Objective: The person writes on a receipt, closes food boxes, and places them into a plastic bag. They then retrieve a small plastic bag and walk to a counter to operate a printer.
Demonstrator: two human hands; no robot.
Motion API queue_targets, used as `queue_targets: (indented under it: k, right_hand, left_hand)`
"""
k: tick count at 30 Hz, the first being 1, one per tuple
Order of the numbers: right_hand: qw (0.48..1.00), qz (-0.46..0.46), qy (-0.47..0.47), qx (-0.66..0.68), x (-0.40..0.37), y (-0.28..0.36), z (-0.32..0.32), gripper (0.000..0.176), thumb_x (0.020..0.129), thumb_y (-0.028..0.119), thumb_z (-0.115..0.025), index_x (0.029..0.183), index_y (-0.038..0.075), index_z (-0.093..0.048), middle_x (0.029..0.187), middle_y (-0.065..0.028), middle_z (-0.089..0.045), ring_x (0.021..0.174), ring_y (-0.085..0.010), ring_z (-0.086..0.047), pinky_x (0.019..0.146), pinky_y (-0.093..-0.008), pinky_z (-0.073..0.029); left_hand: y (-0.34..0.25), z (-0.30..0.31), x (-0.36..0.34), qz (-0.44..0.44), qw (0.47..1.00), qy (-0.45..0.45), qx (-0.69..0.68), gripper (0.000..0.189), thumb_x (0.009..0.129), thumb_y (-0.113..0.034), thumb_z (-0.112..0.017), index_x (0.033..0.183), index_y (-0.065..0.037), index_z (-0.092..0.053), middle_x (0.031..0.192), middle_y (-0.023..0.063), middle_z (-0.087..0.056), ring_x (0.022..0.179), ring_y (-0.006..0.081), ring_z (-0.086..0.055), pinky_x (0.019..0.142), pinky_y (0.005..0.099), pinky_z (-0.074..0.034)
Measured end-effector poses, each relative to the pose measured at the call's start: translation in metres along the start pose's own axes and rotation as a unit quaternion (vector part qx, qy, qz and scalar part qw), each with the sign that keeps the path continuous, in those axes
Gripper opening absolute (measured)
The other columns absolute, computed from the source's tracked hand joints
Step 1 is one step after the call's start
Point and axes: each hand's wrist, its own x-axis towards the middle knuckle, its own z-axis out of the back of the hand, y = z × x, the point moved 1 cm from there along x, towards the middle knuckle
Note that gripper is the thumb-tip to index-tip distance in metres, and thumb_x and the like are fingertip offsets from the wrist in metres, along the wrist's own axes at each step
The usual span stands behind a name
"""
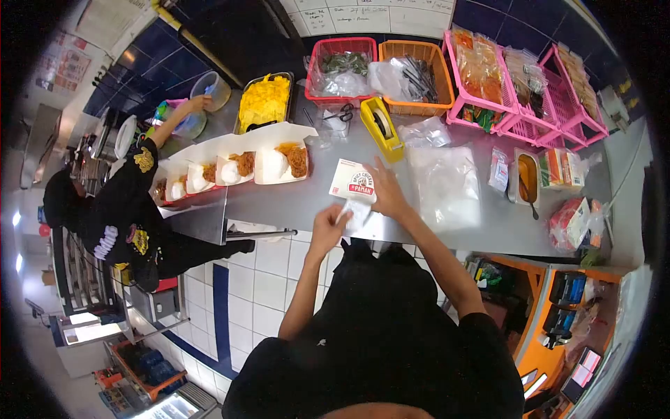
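Note:
A white printed box (345, 174) with a red and black logo lies on the steel counter (314, 202) in front of me. My left hand (328, 227), at the box's near edge, has its fingers closed on a small white paper (359, 214). My right hand (388, 190) rests at the box's right side with its fingers apart. Just beyond my right hand is a yellow tape dispenser (382, 130). Clear plastic bags (444, 187) lie flat to the right of it.
Open boxes of rice and fried food (280, 164) line the left, beside a co-worker (132, 202) in black. Behind stand a tray of yellow food (264, 101), a red basket (340, 98), an orange basket (417, 108) and pink baskets (513, 120). A sauce container (527, 178) is at right.

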Motion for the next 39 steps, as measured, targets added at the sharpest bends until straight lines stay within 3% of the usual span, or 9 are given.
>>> queue_targets:
  k: [4, 9, 15, 25, 27, 30, 32, 34, 39]
  right_hand:
    - [0.999, -0.001, -0.032, 0.034, -0.004, 0.005, 0.008, 0.12, 0.054, 0.028, -0.09, 0.151, 0.002, -0.026, 0.161, -0.0286, -0.008, 0.132, -0.0517, -0.035, 0.11, -0.0548, -0.034]
    - [0.997, 0.01, -0.065, 0.046, -0.002, 0.005, 0.006, 0.127, 0.051, 0.024, -0.089, 0.154, 0.002, -0.017, 0.16, -0.0299, -0.008, 0.132, -0.0514, -0.036, 0.112, -0.0543, -0.033]
    - [0.997, -0.004, -0.031, 0.064, -0.004, 0.015, 0.012, 0.11, 0.054, 0.021, -0.088, 0.151, 0.013, -0.035, 0.161, -0.0277, -0.008, 0.137, -0.0491, -0.033, 0.113, -0.0551, -0.032]
    - [0.999, -0.025, 0.025, -0.016, -0.007, 0.009, 0.006, 0.087, 0.06, 0.033, -0.089, 0.136, 0.009, -0.055, 0.161, -0.0268, -0.011, 0.143, -0.0454, -0.027, 0.115, -0.054, -0.029]
    - [1.0, -0.009, 0.021, -0.014, -0.011, 0.009, 0.003, 0.085, 0.062, 0.035, -0.088, 0.135, 0.009, -0.056, 0.161, -0.0272, -0.013, 0.142, -0.0459, -0.028, 0.116, -0.0534, -0.027]
    - [0.998, -0.038, 0.03, -0.032, -0.026, 0.031, 0.001, 0.085, 0.064, 0.034, -0.087, 0.137, 0.01, -0.054, 0.16, -0.0278, -0.015, 0.14, -0.0475, -0.029, 0.116, -0.0534, -0.026]
    - [0.998, -0.047, 0.045, -0.016, -0.044, 0.042, -0.002, 0.087, 0.065, 0.034, -0.086, 0.14, 0.01, -0.05, 0.16, -0.0273, -0.016, 0.14, -0.0466, -0.03, 0.116, -0.0552, -0.025]
    - [0.998, -0.038, 0.05, -0.013, -0.065, 0.053, -0.01, 0.086, 0.066, 0.035, -0.085, 0.14, 0.01, -0.05, 0.159, -0.027, -0.017, 0.14, -0.0464, -0.03, 0.116, -0.056, -0.024]
    - [0.997, -0.012, 0.074, -0.012, -0.077, 0.058, 0.0, 0.081, 0.07, 0.04, -0.082, 0.139, 0.01, -0.051, 0.157, -0.0264, -0.022, 0.14, -0.0461, -0.03, 0.116, -0.0578, -0.022]
  left_hand:
    - [-0.04, -0.01, 0.049, -0.072, 0.973, -0.069, -0.207, 0.02, 0.091, -0.02, -0.074, 0.081, -0.004, -0.066, 0.067, -0.009, -0.052, 0.06, 0.0015, -0.042, 0.052, 0.0209, -0.032]
    - [0.079, -0.026, 0.074, 0.051, 0.995, -0.053, 0.073, 0.022, 0.092, -0.019, -0.071, 0.097, 0.002, -0.071, 0.08, 0.0065, -0.073, 0.066, 0.0099, -0.067, 0.058, 0.0245, -0.05]
    - [0.077, -0.027, 0.057, 0.139, 0.983, -0.069, -0.094, 0.023, 0.09, -0.014, -0.071, 0.097, 0.008, -0.068, 0.081, 0.013, -0.073, 0.063, 0.0151, -0.069, 0.053, 0.0276, -0.058]
    - [0.06, -0.01, 0.056, 0.155, 0.988, 0.006, -0.001, 0.021, 0.089, -0.017, -0.073, 0.096, 0.003, -0.07, 0.081, 0.0105, -0.072, 0.062, 0.0136, -0.064, 0.053, 0.0294, -0.052]
    - [0.036, -0.007, 0.052, -0.128, 0.914, -0.187, 0.336, 0.023, 0.085, -0.016, -0.075, 0.101, -0.001, -0.072, 0.086, 0.0116, -0.07, 0.068, 0.0192, -0.066, 0.061, 0.0343, -0.055]
    - [-0.005, -0.023, 0.098, -0.183, 0.964, -0.156, 0.111, 0.021, 0.083, -0.021, -0.076, 0.097, -0.006, -0.074, 0.092, 0.0116, -0.069, 0.073, 0.02, -0.063, 0.069, 0.0347, -0.052]
    - [0.005, -0.063, 0.148, -0.196, 0.971, -0.133, 0.031, 0.021, 0.085, -0.024, -0.075, 0.089, -0.004, -0.071, 0.082, 0.0087, -0.069, 0.06, 0.0181, -0.06, 0.058, 0.0328, -0.051]
    - [0.007, -0.099, 0.184, 0.09, 0.99, -0.046, -0.096, 0.023, 0.086, -0.025, -0.076, 0.084, -0.003, -0.07, 0.067, 0.0051, -0.063, 0.047, 0.0171, -0.052, 0.045, 0.0304, -0.044]
    - [0.013, -0.138, 0.219, 0.218, 0.947, -0.034, -0.233, 0.025, 0.088, -0.026, -0.075, 0.079, -0.004, -0.07, 0.064, 0.003, -0.059, 0.045, 0.0126, -0.049, 0.041, 0.0272, -0.039]
